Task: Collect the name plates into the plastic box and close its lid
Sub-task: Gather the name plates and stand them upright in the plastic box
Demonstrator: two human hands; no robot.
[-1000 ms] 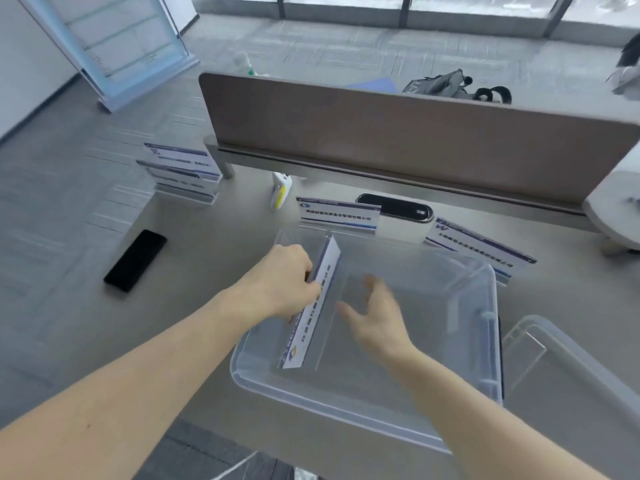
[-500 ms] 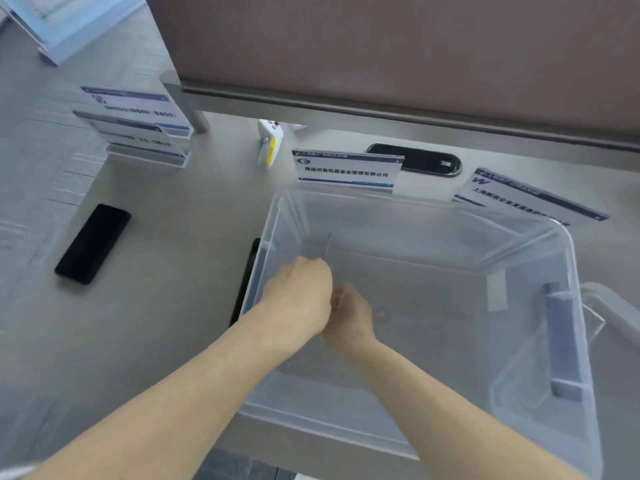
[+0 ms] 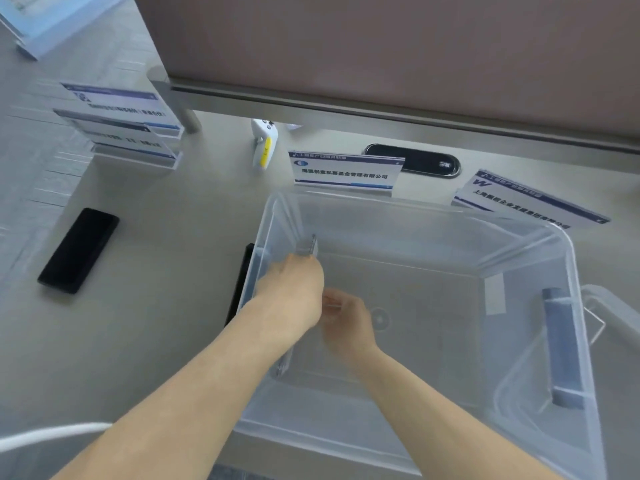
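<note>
Far left: stacked name plates [image 3: 121,136] on the surface [image 3: 166,237], uncollected. Left hand [image 3: 291,292] grips a clear, rigid acrylic name plate [image 3: 313,245] edge-on inside the translucent plastic box [image 3: 415,204], against its left wall. Right hand [image 3: 349,323] curled beside it, grip unclear. Printed plate [image 3: 346,169] and slanted plate [image 3: 526,199] wait behind the box. Lid [image 3: 616,313] off, at right.

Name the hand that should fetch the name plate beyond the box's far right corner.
Right, probably. The right hand lies nearer the far-right name plate, while the left hand grips the upright plate by the box's left wall and would have to reach across.
</note>
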